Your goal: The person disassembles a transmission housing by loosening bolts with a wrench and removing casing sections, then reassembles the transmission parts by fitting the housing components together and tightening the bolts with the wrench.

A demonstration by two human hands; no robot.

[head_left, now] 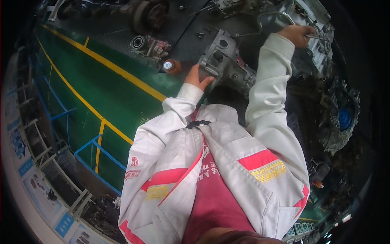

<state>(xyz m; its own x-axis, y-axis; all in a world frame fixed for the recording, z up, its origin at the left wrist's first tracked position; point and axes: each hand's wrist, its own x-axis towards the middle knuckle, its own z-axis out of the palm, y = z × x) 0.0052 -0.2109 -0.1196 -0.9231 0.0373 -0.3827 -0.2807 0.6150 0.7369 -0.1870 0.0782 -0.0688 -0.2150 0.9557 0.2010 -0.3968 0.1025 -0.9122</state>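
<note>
My right hand [297,35] is closed round the grip of a speed wrench [271,14], a bent, crank-shaped metal rod. The wrench's far end meets the upper right side of a grey cast-metal housing [221,51]; I cannot make out any bolt there. On the near left edge of that housing, my left hand [198,78] takes hold with the thumb on this side and the fingers partly hidden. The housing lies on a dark bench top [111,34].
Left of the housing stand an orange bottle with a white cap [170,66] and a smaller metal part with a round bore [149,46]. A drum-like part [150,17] lies farther back. Large castings [341,114] line the right. Yellow lines [118,69] mark the green floor.
</note>
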